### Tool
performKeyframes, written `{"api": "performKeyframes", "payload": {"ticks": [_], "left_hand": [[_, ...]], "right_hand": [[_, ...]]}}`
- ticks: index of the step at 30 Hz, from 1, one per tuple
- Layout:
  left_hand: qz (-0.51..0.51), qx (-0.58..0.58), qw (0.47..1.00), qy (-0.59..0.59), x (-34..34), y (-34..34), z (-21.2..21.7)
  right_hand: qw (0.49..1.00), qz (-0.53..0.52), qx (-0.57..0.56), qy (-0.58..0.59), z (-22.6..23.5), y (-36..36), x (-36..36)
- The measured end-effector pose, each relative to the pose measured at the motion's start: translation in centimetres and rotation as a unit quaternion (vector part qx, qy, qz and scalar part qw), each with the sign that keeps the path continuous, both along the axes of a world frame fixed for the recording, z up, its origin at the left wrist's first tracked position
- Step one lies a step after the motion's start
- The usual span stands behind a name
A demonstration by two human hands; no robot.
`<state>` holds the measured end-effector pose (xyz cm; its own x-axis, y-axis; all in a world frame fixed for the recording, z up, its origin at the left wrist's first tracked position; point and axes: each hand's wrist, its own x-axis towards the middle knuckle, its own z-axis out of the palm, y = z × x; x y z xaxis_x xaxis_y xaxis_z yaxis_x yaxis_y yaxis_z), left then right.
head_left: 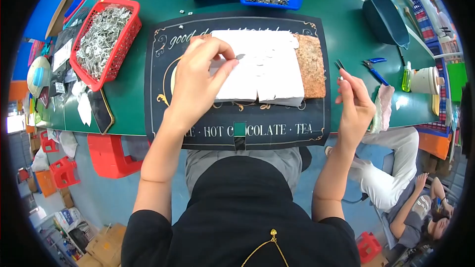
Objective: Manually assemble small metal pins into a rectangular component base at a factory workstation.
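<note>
1. Left hand (200,71): over white block's left part; thumb and index tips pressed together, contents (if any) cannot be told.
2. Right hand (357,105): beyond mat's right edge; pinching small pale item (341,78), unidentifiable; dark prongs (339,64) just beyond, partly hidden.
3. White block (282,64): on mat; top detail lost in glare.
4. Brown block (311,69): at white block's right side.
5. Black mat (277,118): overhangs surface's (341,29) near edge; open strip along its front.
6. Blue bins (273,5): surface's far edge, cut off above.

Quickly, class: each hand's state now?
Left hand: pinched closed over the white block; anything held is unclear.
Right hand: pinched closed; whether it holds the pronged tool is unclear.
</note>
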<state>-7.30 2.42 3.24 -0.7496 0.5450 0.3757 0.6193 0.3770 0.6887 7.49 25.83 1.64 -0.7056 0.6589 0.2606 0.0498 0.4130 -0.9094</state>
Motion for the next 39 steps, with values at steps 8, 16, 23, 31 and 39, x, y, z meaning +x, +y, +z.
{"api": "performKeyframes", "payload": {"ticks": [8, 16, 23, 31, 39], "left_hand": [[0.007, 0.326, 0.893, -0.309, 4.6, -0.6, 0.3], [-0.042, 0.378, 0.882, -0.277, 5.8, -1.5, -1.4], [-0.052, 0.392, 0.893, -0.214, 5.9, -2.1, -2.4], [-0.051, 0.257, 0.965, 0.031, 4.9, -3.4, -2.6], [0.016, 0.331, 0.94, -0.084, 7.3, -3.3, -3.3]], "right_hand": [[0.931, 0.241, -0.266, 0.064, 2.3, -9.1, -2.6], [0.887, 0.246, -0.382, 0.076, 1.5, -11.7, -3.6], [0.847, 0.27, -0.456, 0.043, 1.2, -11.9, -3.7], [0.781, 0.285, -0.554, 0.03, 0.2, -11.9, -3.5], [0.876, 0.252, -0.409, 0.033, 0.8, -13.9, -2.7]]}}
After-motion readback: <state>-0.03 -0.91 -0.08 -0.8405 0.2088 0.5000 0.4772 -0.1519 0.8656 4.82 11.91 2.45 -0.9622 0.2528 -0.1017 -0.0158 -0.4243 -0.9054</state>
